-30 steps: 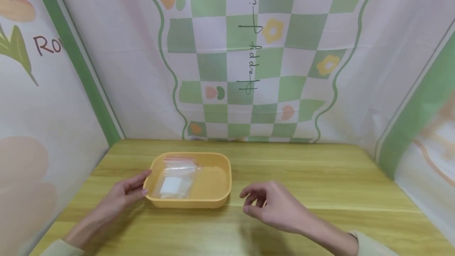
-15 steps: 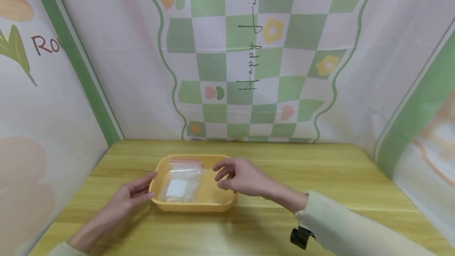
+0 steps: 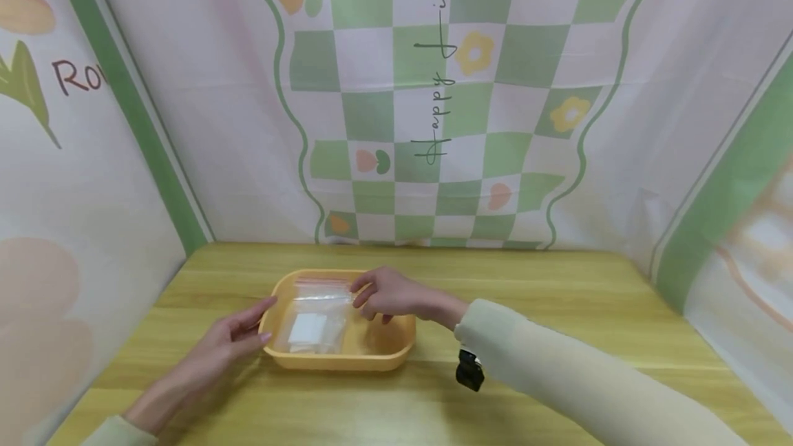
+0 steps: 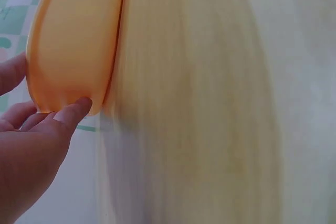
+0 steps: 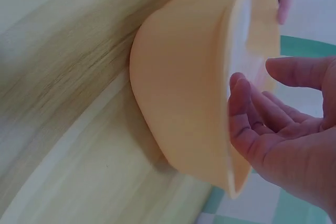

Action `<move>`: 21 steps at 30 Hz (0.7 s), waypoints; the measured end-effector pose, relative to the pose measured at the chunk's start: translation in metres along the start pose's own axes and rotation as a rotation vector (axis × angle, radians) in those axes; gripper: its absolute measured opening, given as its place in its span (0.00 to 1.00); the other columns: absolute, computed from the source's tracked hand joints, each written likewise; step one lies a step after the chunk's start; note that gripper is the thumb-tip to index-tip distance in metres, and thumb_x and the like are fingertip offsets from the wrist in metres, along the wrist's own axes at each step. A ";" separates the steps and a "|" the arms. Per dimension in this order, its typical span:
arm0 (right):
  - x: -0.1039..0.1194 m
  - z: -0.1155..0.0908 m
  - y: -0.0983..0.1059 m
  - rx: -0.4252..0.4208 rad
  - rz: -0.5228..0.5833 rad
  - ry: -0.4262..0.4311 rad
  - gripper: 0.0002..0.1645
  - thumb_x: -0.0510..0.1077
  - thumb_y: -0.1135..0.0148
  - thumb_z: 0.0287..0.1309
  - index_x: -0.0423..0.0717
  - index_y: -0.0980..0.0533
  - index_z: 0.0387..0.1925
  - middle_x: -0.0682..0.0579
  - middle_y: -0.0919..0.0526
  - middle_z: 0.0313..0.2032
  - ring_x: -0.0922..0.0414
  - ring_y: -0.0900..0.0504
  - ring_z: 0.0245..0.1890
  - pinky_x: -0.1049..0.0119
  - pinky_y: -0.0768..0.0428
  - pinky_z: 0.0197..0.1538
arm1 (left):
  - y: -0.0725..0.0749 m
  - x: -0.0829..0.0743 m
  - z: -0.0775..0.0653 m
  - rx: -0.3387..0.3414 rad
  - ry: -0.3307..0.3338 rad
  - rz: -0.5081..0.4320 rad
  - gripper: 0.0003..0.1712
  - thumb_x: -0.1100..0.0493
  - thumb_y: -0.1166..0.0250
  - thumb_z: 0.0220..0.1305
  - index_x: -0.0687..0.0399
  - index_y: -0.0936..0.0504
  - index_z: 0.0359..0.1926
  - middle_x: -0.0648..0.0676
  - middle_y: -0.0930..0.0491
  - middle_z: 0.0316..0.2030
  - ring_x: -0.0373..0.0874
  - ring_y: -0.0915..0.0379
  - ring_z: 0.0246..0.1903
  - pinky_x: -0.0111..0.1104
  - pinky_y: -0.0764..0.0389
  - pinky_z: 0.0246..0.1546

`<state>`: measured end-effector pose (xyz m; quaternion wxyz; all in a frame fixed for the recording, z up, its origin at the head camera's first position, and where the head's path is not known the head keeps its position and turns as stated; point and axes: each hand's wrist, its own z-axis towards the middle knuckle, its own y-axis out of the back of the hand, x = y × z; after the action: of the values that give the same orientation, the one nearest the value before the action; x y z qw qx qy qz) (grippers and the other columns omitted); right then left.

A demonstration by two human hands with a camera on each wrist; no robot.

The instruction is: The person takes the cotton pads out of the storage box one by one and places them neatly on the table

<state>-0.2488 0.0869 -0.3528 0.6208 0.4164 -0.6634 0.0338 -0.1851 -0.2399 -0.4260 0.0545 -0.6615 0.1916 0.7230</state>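
One round-cornered yellow tray sits held by the left grip, the right grip half-spread.

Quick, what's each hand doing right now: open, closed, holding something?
Left hand: holding the end of the yellow tray.
Right hand: open, loosely curled over the tray, holding nothing.

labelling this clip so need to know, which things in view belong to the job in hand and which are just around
Seems part of the job:
yellow tray
clear zip bagging inside it, with something white
left hand, touching the tray's end
right hand, over the tray

Just around:
wooden table
printed backdrop
black device at the right wrist
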 end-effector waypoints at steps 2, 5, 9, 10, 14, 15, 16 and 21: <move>-0.001 0.005 -0.004 0.008 0.006 -0.013 0.34 0.27 0.39 0.51 0.33 0.25 0.64 0.41 0.12 0.50 0.53 0.13 0.41 0.64 0.18 0.31 | 0.000 0.000 0.000 0.004 -0.004 -0.010 0.41 0.64 0.37 0.75 0.69 0.45 0.80 0.70 0.51 0.79 0.68 0.45 0.73 0.22 0.29 0.60; -0.001 0.012 -0.011 0.007 0.005 -0.025 0.30 0.28 0.38 0.55 0.33 0.25 0.62 0.45 0.12 0.46 0.52 0.13 0.37 0.65 0.19 0.30 | -0.001 0.001 0.000 0.008 -0.006 -0.020 0.41 0.65 0.37 0.75 0.70 0.45 0.80 0.70 0.51 0.79 0.68 0.44 0.73 0.23 0.27 0.60; -0.001 0.016 -0.017 0.005 0.020 -0.016 0.25 0.32 0.35 0.62 0.32 0.25 0.61 0.46 0.12 0.36 0.55 0.16 0.32 0.66 0.19 0.29 | -0.002 0.001 0.000 0.016 -0.011 -0.031 0.41 0.66 0.37 0.75 0.71 0.46 0.80 0.69 0.52 0.80 0.69 0.43 0.72 0.24 0.27 0.61; -0.001 0.017 -0.018 0.002 0.033 -0.012 0.25 0.33 0.35 0.63 0.31 0.25 0.61 0.46 0.13 0.33 0.56 0.17 0.31 0.66 0.19 0.30 | -0.002 0.001 -0.001 0.016 -0.012 -0.031 0.41 0.66 0.37 0.75 0.71 0.46 0.80 0.70 0.52 0.79 0.69 0.43 0.72 0.23 0.27 0.60; 0.001 0.020 -0.021 -0.042 0.087 0.003 0.26 0.34 0.35 0.60 0.30 0.24 0.60 0.47 0.16 0.28 0.57 0.20 0.29 0.65 0.19 0.31 | -0.002 0.000 -0.001 0.010 -0.013 -0.029 0.41 0.66 0.37 0.75 0.71 0.46 0.80 0.70 0.51 0.79 0.70 0.44 0.72 0.23 0.27 0.61; 0.002 0.020 -0.022 -0.060 0.100 0.004 0.26 0.34 0.34 0.60 0.30 0.23 0.60 0.47 0.15 0.28 0.56 0.19 0.30 0.64 0.18 0.32 | -0.002 0.000 -0.001 0.010 -0.012 -0.032 0.41 0.66 0.36 0.74 0.71 0.46 0.80 0.70 0.51 0.79 0.70 0.44 0.72 0.23 0.27 0.61; 0.002 0.021 -0.024 -0.078 0.116 0.003 0.26 0.35 0.33 0.60 0.30 0.22 0.59 0.47 0.15 0.29 0.56 0.18 0.30 0.64 0.17 0.33 | -0.002 0.000 -0.001 0.010 -0.012 -0.033 0.42 0.66 0.36 0.74 0.71 0.46 0.80 0.70 0.51 0.79 0.70 0.44 0.73 0.23 0.27 0.61; 0.006 0.027 -0.035 -0.160 0.210 -0.020 0.20 0.39 0.26 0.61 0.33 0.18 0.52 0.47 0.12 0.33 0.51 0.13 0.32 0.58 0.11 0.37 | -0.002 -0.001 -0.001 0.019 -0.009 -0.048 0.42 0.66 0.36 0.74 0.71 0.47 0.80 0.70 0.51 0.79 0.70 0.45 0.73 0.24 0.26 0.61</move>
<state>-0.2490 0.0458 -0.3701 0.6386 0.2941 -0.7099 0.0413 -0.1834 -0.2378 -0.4250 0.0787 -0.6622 0.1823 0.7225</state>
